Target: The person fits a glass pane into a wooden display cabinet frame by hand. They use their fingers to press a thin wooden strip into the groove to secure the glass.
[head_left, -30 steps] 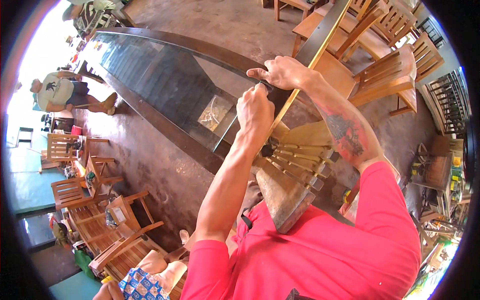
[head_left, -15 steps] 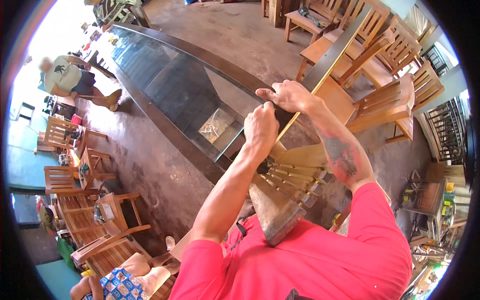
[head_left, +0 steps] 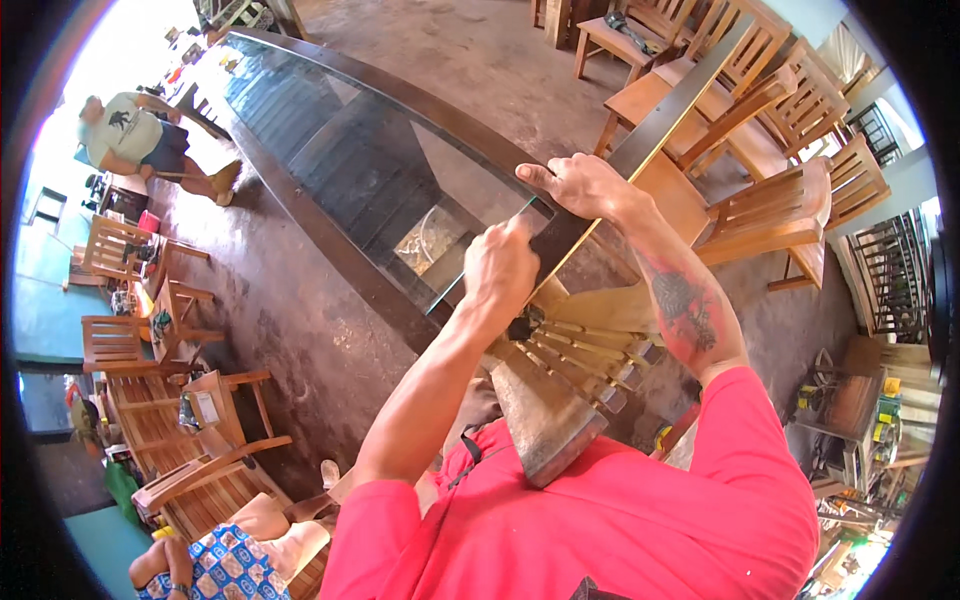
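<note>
A long dark wooden frame (head_left: pixel 320 228) with a glass pane (head_left: pixel 345 150) stretches away to the far left. My left hand (head_left: pixel 500 262) is closed in a fist over its near end, beside the pale green glass edge. What the fist holds, if anything, is hidden. To the right, my right hand (head_left: pixel 578 188) has its fingers curled down over the frame's near corner and its thumb sticking out leftward. Its fingertips are out of sight. A dark board (head_left: pixel 665 115) with a gold-coloured edge passes beneath the right wrist. Below both hands stands a slatted light-wood piece (head_left: pixel 550 405), close against my body.
Several wooden chairs (head_left: pixel 765 215) crowd the right side. At left, a person (head_left: pixel 135 140) stands beyond the frame. A slatted bench (head_left: pixel 225 490) bears another person in blue patterned clothing (head_left: pixel 230 560) at lower left. Shelves with odds and ends (head_left: pixel 870 400) stand at far right.
My left hand has moved left and slightly nearer to me, parting from the right hand, so more of the glass edge shows. The right hand has barely shifted.
</note>
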`<state>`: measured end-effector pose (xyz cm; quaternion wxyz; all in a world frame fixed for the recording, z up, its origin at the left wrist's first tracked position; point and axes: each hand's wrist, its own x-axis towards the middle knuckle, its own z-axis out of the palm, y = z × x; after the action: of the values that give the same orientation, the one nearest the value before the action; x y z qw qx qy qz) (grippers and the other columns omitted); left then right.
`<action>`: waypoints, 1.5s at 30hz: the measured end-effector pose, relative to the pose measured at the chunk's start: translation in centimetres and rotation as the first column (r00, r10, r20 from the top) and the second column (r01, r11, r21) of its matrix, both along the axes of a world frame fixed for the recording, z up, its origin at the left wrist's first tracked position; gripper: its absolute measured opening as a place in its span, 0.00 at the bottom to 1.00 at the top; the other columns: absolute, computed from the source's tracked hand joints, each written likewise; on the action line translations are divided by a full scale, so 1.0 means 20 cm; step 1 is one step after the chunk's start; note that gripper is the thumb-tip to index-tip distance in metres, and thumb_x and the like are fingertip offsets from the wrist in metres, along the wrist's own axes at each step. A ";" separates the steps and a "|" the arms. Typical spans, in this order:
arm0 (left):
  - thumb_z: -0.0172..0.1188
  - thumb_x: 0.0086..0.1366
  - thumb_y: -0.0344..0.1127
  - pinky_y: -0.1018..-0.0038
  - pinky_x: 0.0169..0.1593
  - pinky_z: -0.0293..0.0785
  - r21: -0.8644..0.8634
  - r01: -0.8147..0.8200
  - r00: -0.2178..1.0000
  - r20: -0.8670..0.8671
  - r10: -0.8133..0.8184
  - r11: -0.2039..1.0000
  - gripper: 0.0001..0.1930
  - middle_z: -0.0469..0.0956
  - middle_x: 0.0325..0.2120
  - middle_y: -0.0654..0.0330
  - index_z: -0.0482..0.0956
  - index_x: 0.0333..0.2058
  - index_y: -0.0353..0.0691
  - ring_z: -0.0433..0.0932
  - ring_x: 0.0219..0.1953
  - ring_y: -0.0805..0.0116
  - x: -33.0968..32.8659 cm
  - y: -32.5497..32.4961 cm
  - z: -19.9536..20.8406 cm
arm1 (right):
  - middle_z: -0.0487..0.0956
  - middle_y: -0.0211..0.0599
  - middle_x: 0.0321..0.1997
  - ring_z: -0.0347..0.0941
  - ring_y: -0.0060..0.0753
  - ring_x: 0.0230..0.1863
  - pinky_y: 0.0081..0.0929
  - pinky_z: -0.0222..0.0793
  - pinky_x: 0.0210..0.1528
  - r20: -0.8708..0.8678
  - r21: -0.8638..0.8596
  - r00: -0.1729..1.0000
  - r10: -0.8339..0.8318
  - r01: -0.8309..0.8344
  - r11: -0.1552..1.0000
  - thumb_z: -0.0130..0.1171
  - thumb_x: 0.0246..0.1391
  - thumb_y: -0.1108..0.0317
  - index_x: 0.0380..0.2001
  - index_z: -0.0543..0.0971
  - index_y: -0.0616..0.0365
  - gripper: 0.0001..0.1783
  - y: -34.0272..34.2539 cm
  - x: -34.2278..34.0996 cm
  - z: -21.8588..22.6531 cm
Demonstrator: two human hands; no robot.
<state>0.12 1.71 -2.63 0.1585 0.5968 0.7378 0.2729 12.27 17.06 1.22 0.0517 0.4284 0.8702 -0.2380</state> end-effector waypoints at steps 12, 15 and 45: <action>0.60 0.53 0.26 0.49 0.48 0.77 0.012 -0.047 0.995 0.084 0.046 0.999 0.08 0.83 0.34 0.39 0.82 0.34 0.34 0.83 0.40 0.39 0.09 0.16 -0.02 | 0.83 0.66 0.42 0.79 0.62 0.53 0.50 0.72 0.57 0.002 0.037 1.000 -0.024 0.024 0.999 0.29 0.59 0.17 0.37 0.86 0.70 0.60 -0.02 -0.02 0.02; 0.60 0.53 0.26 0.49 0.47 0.77 -0.071 -0.003 0.998 0.059 0.007 0.997 0.08 0.83 0.34 0.37 0.82 0.33 0.33 0.83 0.40 0.38 0.08 0.16 0.08 | 0.83 0.67 0.42 0.79 0.62 0.53 0.50 0.72 0.58 -0.025 0.057 0.999 -0.043 0.044 0.997 0.29 0.60 0.18 0.36 0.86 0.70 0.60 0.01 -0.01 -0.02; 0.61 0.50 0.18 0.51 0.44 0.81 0.131 -0.256 0.929 0.307 0.207 0.958 0.08 0.82 0.36 0.34 0.83 0.31 0.25 0.83 0.43 0.36 0.15 0.17 -0.07 | 0.79 0.71 0.42 0.74 0.75 0.48 0.57 0.65 0.48 -0.179 -0.002 0.979 0.096 -0.098 0.995 0.34 0.67 0.26 0.40 0.82 0.70 0.50 0.12 0.02 -0.18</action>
<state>3.12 5.12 -4.13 0.1807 0.4699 0.7461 0.4357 12.69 19.46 -2.36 -0.0128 0.3620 0.8899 -0.2772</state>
